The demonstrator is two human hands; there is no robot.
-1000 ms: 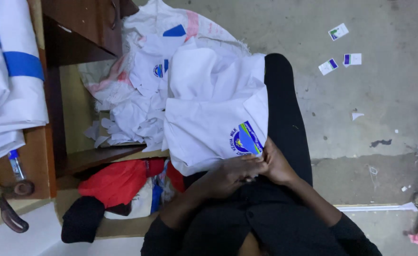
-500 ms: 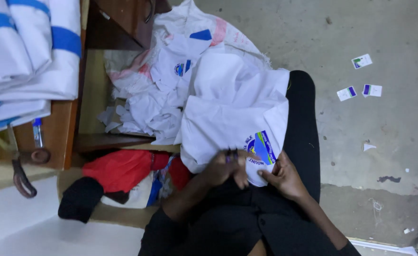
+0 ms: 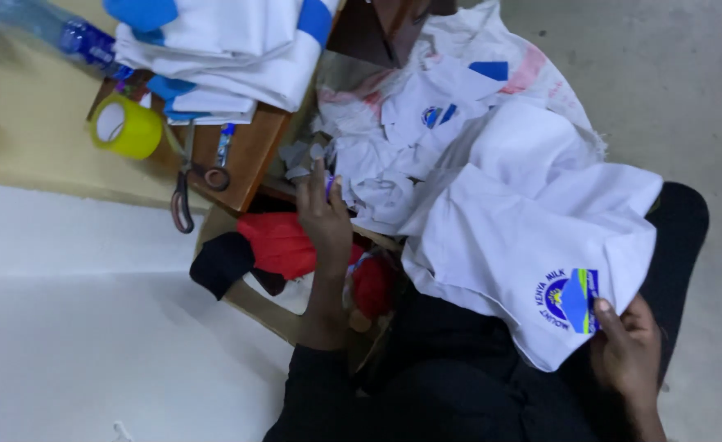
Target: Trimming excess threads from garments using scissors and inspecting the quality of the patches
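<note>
A: White garment (image 3: 533, 245) is lying across your lap, beside the wooden cabinet (image 3: 246, 155); your right hand (image 3: 627, 352) is pinching its edge at the blue and green emblem (image 3: 572, 301).

B: And your left hand (image 3: 324, 214)?

A: You're reaching it toward the cloth scraps (image 3: 361, 176) by the cabinet, fingers closing on a small piece. Next, I judge, you're needing a firm grip there.

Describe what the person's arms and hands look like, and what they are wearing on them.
Both are bare: no gloves, rings or watch show on the left hand or the right hand. The left forearm is uncovered up to a black sleeve that begins near the elbow. The right arm is mostly out of view at the picture's edge, so its sleeve cannot be made out.
</note>
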